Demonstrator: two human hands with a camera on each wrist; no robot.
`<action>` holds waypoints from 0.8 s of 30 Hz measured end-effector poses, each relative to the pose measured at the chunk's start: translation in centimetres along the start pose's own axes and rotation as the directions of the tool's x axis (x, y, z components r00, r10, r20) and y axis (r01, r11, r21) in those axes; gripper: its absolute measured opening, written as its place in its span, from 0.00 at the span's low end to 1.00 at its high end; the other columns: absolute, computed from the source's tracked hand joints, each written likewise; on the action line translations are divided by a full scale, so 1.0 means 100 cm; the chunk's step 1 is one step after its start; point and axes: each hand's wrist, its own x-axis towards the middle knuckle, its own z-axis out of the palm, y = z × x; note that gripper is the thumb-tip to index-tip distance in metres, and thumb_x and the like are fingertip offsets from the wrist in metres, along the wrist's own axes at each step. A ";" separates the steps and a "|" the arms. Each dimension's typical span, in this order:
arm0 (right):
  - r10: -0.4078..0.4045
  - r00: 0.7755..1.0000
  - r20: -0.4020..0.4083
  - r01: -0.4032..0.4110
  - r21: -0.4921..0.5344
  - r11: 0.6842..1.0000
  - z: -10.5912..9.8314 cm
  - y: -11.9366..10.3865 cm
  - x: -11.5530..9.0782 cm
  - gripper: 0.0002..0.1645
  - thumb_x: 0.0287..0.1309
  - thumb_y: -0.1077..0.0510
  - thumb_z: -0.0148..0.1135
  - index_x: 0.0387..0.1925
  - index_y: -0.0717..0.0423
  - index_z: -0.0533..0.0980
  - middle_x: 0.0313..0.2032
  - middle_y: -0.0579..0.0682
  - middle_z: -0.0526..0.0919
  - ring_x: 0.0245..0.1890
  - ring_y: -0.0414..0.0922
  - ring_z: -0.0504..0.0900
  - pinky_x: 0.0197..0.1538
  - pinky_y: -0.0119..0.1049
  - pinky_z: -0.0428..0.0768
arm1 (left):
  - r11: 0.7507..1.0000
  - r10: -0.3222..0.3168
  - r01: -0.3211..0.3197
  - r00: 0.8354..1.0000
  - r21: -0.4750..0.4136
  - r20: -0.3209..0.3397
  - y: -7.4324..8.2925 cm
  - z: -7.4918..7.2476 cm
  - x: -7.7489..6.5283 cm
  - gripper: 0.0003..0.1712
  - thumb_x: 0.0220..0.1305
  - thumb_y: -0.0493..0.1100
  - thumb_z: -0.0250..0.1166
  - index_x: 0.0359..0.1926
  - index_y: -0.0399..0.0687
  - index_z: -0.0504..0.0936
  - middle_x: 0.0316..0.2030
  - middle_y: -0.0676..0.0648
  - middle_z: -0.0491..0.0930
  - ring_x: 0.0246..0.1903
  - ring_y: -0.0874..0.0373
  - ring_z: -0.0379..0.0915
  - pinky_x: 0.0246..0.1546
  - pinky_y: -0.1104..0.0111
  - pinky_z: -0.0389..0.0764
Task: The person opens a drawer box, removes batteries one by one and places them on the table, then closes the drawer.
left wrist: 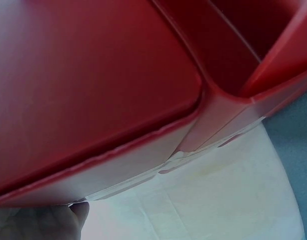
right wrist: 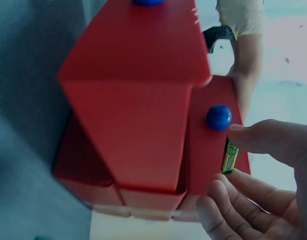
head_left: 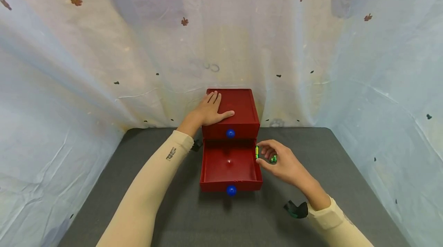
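Note:
A red drawer cabinet (head_left: pixel 238 104) stands on the dark table, and its lower drawer (head_left: pixel 228 162) is pulled out toward me. My left hand (head_left: pixel 209 111) rests spread on the top's left side, thumb pointing right. In the left wrist view only a dark bit of that hand (left wrist: pixel 41 222) shows at the lower left. Between thumb and fingertip my right hand (head_left: pixel 282 162) pinches a small green-and-yellow battery (right wrist: pixel 230 156) by its ends. The battery is beside the drawer's right wall, near the rim. Blue knobs (head_left: pixel 231 190) mark the drawer fronts; the upper drawer (head_left: pixel 214 131) is closed.
More green batteries (head_left: pixel 273 159) show on the table behind the right hand, partly covered by its fingers. The grey-black table (head_left: pixel 294 139) extends on both sides of the cabinet. A pale patterned sheet (head_left: pixel 228 47) hangs behind and along both sides.

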 end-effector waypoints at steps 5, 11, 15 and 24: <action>0.004 1.000 -0.005 -0.004 -0.015 1.000 -0.004 0.011 -0.007 0.23 0.67 0.60 0.76 0.60 0.60 0.79 0.44 0.51 0.83 0.41 0.49 0.82 0.49 0.42 0.85 | 1.000 -0.004 0.004 1.000 0.000 0.010 -0.001 0.000 0.002 0.61 0.77 0.78 0.43 0.87 0.40 0.36 0.87 0.38 0.32 0.86 0.45 0.24 0.85 0.55 0.28; 0.022 1.000 -0.011 -0.022 -0.055 0.998 -0.006 0.029 -0.015 0.23 0.66 0.60 0.77 0.59 0.60 0.80 0.44 0.50 0.83 0.41 0.48 0.82 0.48 0.37 0.85 | 1.000 -0.022 0.022 0.999 0.009 0.037 -0.002 0.000 0.005 0.60 0.77 0.79 0.41 0.87 0.42 0.33 0.87 0.40 0.29 0.86 0.47 0.21 0.84 0.56 0.25; 0.024 1.000 0.003 -0.024 -0.077 0.997 -0.004 0.043 -0.020 0.24 0.65 0.61 0.77 0.59 0.61 0.80 0.44 0.49 0.82 0.41 0.49 0.82 0.47 0.36 0.84 | 1.000 -0.011 0.011 1.000 0.001 0.022 -0.001 0.000 0.003 0.61 0.77 0.79 0.41 0.87 0.41 0.34 0.87 0.39 0.31 0.86 0.46 0.23 0.84 0.56 0.27; 0.060 0.998 0.014 -0.059 -0.078 0.995 0.002 0.076 -0.033 0.24 0.63 0.64 0.78 0.57 0.66 0.79 0.41 0.49 0.82 0.38 0.45 0.81 0.43 0.42 0.85 | 1.000 0.006 -0.006 1.000 -0.012 -0.001 0.000 -0.001 0.000 0.61 0.76 0.79 0.43 0.87 0.39 0.37 0.87 0.38 0.34 0.86 0.45 0.25 0.85 0.54 0.29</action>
